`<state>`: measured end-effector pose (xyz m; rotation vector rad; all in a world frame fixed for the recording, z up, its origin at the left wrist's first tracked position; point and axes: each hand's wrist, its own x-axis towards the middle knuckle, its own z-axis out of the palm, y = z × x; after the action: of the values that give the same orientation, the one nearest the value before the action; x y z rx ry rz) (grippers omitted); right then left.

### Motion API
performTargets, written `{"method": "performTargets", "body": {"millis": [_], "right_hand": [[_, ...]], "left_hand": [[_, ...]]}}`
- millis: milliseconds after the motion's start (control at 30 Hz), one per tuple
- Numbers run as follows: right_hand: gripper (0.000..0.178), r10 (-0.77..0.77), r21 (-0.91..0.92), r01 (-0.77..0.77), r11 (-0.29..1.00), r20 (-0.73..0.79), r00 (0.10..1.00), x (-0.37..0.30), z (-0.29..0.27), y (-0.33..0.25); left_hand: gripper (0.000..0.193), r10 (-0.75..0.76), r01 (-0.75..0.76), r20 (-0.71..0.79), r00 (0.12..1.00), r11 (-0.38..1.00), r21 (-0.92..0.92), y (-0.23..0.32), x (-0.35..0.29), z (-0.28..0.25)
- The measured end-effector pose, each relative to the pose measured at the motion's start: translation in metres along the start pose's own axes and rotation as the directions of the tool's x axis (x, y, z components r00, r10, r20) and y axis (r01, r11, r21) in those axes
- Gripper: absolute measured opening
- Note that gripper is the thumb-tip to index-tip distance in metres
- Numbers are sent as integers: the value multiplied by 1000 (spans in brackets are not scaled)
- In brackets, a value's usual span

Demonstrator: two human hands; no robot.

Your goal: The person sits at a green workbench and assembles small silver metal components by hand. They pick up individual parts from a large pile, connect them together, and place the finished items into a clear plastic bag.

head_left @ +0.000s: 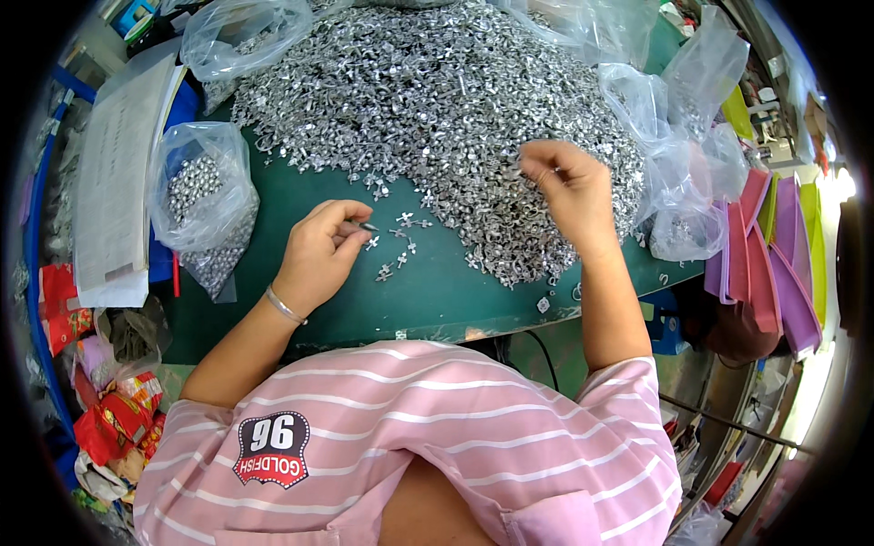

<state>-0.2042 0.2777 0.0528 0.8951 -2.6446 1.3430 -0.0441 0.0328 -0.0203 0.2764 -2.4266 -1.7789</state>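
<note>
My left hand (314, 250), a bracelet at its wrist, is closed in a pinch around a thin, grey, pointed tool (366, 226); its kind cannot be made out. Just right of its tip lie several small silver cross-shaped pieces (403, 219), loose on the green table (364, 305). Over the right part of a large heap of small silver metal pieces (428, 100), my right hand (574, 187) is raised with thumb and fingertips pressed together. Whatever sits between those fingertips is too small to name.
A clear bag of silver beads (196, 187) stands at the left, beside a stack of white sheets (118, 182). Clear plastic bags (678, 173) line the heap's right side. Pink, purple and green plastic bins (760, 250) are beyond the table's right end.
</note>
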Motion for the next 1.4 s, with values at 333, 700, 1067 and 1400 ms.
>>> {"method": "performTargets", "body": {"millis": [333, 700, 1067, 1400], "right_hand": [[16, 112, 220, -102, 970, -33, 993, 51, -86, 18], [15, 145, -233, -104, 967, 168, 975, 57, -47, 3], [19, -42, -548, -278, 789, -500, 865, 107, -177, 136], [28, -455, -115, 491, 864, 241, 857, -41, 57, -21]], "left_hand": [[20, 53, -51, -35, 998, 997, 59, 4, 0, -5], [15, 91, -89, -10, 996, 988, 128, 8, -4, -12], [12, 121, -119, -21, 992, 990, 74, 4, -6, -15], [22, 319, -341, 124, 940, 845, 412, -8, -4, -14]]}}
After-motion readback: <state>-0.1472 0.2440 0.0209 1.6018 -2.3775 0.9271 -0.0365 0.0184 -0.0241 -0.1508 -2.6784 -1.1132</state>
